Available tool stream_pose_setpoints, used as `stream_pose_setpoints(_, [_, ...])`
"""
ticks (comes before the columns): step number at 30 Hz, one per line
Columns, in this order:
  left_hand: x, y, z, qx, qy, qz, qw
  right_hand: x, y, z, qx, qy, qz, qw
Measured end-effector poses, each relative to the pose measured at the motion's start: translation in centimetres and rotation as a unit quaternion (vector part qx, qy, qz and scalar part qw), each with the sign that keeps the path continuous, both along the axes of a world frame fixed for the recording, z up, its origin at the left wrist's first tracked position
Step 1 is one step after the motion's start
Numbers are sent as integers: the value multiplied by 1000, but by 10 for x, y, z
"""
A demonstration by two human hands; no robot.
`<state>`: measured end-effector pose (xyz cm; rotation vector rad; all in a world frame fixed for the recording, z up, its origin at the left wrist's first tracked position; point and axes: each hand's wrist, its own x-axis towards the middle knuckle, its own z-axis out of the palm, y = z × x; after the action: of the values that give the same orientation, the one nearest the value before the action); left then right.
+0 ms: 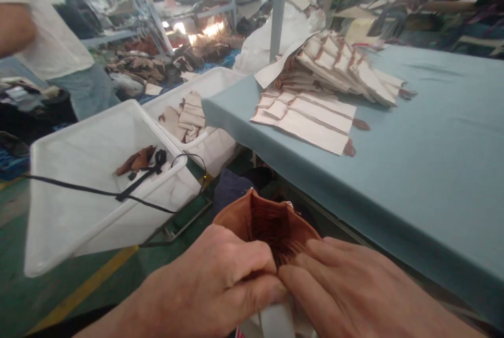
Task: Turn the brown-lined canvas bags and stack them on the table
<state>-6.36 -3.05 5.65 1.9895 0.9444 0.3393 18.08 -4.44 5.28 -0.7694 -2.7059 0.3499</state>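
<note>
At the bottom centre, my left hand (pixel 224 280) is closed on the near edge of a brown leather piece (pixel 232 216), thumb and curled fingers pinching it. My right hand (pixel 342 280) grips the same edge from the right, its fingers bent over it, touching the left hand's fingertips. The piece is held open like a pouch, with dark reddish fringe or fibres inside. White material (pixel 277 321) hangs below the hands, partly hidden by them.
A blue-covered table (pixel 417 170) stands at the right, bearing stacked white pieces with brown trim (pixel 315 117). White bins (pixel 94 180) with scraps and a black strap stand at the left. A person (pixel 51 39) is at the upper left, beside a metal post (pixel 279 12) further right.
</note>
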Motion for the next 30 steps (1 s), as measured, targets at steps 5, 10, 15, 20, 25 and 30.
stream_pose_setpoints(5, [1,-3,6,136,59,-16,989,-2,1,3,6,13,-13,1000])
stream_pose_setpoints(10, [11,-14,11,195,35,13,980,1,3,8,-5,9,15,1000])
stream_pose_setpoints(15, [14,-19,5,159,25,26,987,9,-1,5,4,7,25,1000])
stream_pose_setpoints(20, [11,-20,10,80,25,4,996,16,-7,7,14,12,15,1000])
stream_pose_setpoints(25, [15,-38,20,142,-35,-6,989,19,-18,19,3,50,26,998])
stream_pose_setpoints(30, [24,-48,15,33,-172,21,984,13,-15,19,-54,133,29,989])
